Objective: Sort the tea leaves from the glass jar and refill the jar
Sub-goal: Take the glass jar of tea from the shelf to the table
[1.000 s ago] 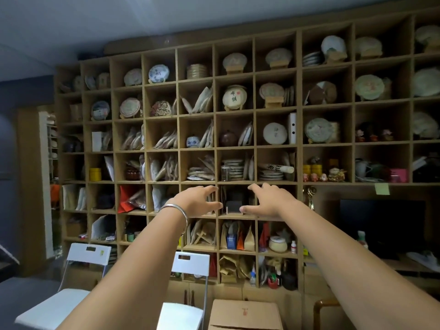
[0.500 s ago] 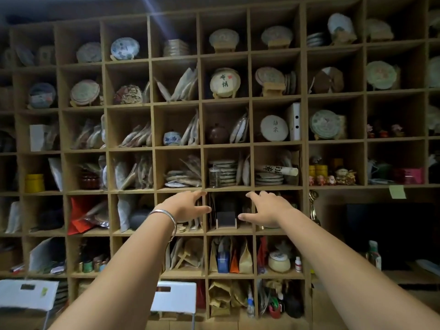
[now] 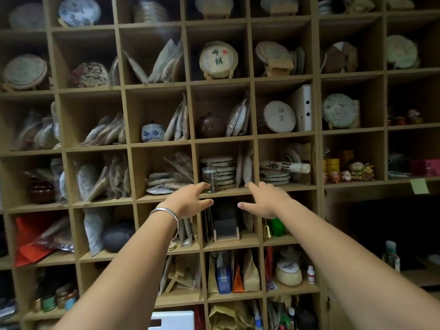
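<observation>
Glass jar (image 3: 210, 177) at cubby's front edge, left hand (image 3: 190, 200) just beside, open-fingered

We face a tea shop or storeroom, our wooden cubby shelving (image 3: 192, 144) packed with wrapped tea cakes (image 3: 218, 59), small teapots (image 3: 212, 126), paper pouches (image 3: 250, 270).

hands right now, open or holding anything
Left hand: open, holding nothing, fingertips near the glass jar.
Right hand: open, holding nothing.

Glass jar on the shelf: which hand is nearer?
Left. The left hand has fingertips right beside the glass jar; the right hand reaches further right of it.
</observation>
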The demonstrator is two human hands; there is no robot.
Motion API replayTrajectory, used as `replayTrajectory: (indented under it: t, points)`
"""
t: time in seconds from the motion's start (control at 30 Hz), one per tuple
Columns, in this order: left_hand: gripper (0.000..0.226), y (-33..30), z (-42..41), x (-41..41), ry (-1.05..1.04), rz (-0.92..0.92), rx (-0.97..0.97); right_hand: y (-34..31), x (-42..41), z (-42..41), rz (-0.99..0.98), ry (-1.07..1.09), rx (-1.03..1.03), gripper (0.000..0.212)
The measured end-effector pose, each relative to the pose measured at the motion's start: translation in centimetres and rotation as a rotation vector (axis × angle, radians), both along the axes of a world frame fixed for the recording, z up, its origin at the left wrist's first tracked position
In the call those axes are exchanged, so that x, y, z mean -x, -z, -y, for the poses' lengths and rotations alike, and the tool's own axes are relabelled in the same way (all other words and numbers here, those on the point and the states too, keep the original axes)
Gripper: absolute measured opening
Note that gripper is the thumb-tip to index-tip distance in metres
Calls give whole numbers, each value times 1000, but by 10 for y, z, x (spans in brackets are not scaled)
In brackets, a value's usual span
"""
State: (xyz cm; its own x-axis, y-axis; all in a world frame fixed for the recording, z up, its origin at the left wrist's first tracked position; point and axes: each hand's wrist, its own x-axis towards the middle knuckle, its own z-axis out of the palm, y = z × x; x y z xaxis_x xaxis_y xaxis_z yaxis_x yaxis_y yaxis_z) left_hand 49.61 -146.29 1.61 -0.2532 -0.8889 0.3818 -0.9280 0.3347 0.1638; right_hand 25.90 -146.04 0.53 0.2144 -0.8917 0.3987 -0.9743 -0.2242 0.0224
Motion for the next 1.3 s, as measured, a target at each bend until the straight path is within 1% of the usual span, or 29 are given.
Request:
replayTrajectory:
  t: [0.23, 0.37, 0.5, 0.63, 0.73, 0.83, 0.97, 1.13, 1.23, 1.3]
  points:
    - [61, 11, 86, -6, -6, -33, -8, 10, -1, 98, 6, -43, -12, 76]
    - [61, 9, 139, -7, -44, -93, -9, 5, 0, 160, 30, -81, -3, 73]
    - [56, -3, 195, -3, -52, -297, 8, 2, 0, 217, 55, -130, 5, 70]
    - [55, -15, 252, 5, -44, -507, 70, 4, -6, 272, 94, -191, -11, 72]
    - [58, -19, 291, 7, -25, -651, 78, 8, -19, 312, 214, -212, -8, 68]
    - [63, -18, 326, 8, -6, -752, 47, 16, -38, 347, 397, -221, 0, 63]
    - [72, -15, 365, 9, -33, -852, 54, 28, -64, 385, 541, -245, -13, 71]
    - [79, -11, 399, 17, -58, -859, 72, 45, -87, 409, 662, -237, -40, 77]
    - [84, -7, 412, 17, -75, -846, 7, 53, -97, 418, 733, -210, -64, 82]
    - [89, -2, 419, 14, -78, -862, -43, 57, -103, 422, 772, -195, -74, 81]
